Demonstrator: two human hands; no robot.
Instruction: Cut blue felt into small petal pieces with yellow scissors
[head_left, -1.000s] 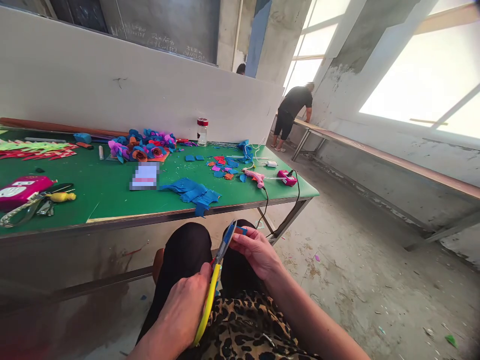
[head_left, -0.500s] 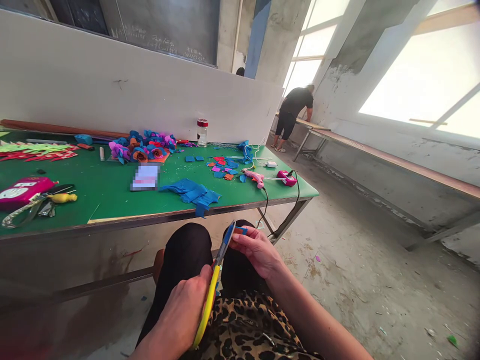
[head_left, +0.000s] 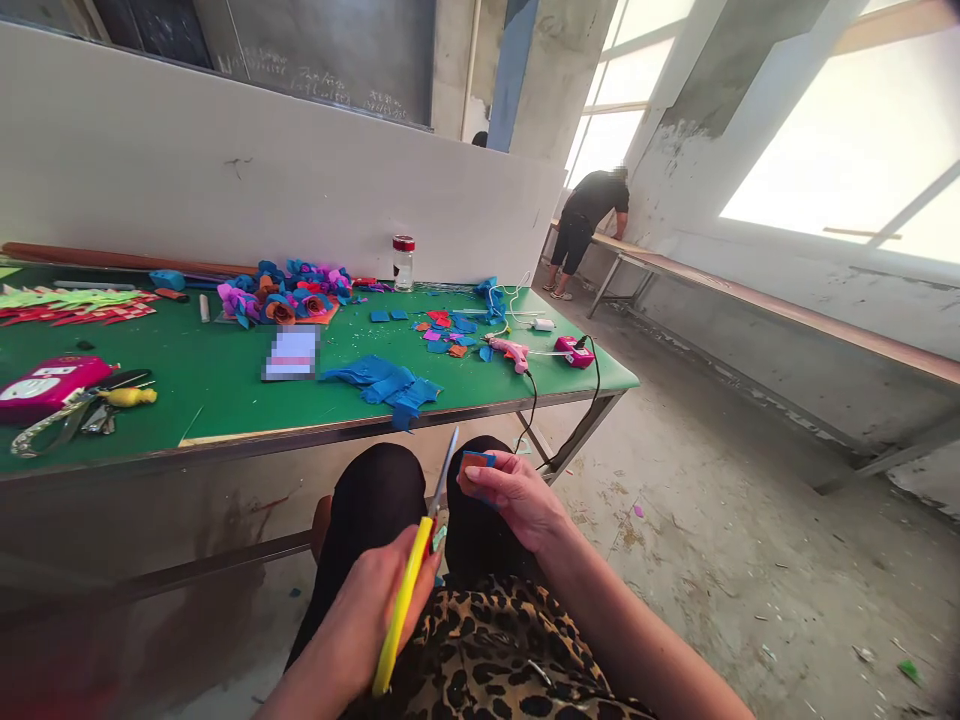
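Note:
My left hand (head_left: pixel 375 590) is closed around the yellow-handled scissors (head_left: pixel 409 597), whose blades point up and away over my lap. Between the thumb and fingers of my right hand (head_left: pixel 517 497) is a small stack of crepe paper (head_left: pixel 475 462), orange-brown on the near side with blue showing at its edge. The blades are to the left of the paper, apart from it. Both hands are above my knees, in front of the green table (head_left: pixel 240 400). Blue crepe paper strips (head_left: pixel 386 385) lie at the table's near edge.
A pink glue gun (head_left: pixel 510 352) with a cord lies near small cut paper pieces (head_left: pixel 442 335). Paper flowers (head_left: pixel 289 295), a jar (head_left: pixel 403 265), a phone-like blurred rectangle (head_left: pixel 291 353) and a pink case (head_left: pixel 52 385) share the table. A person (head_left: pixel 592 225) bends over a far bench.
The scissors have moved left and down, away from the paper, and the blades now look closer together. My right hand stays nearly in place with the paper.

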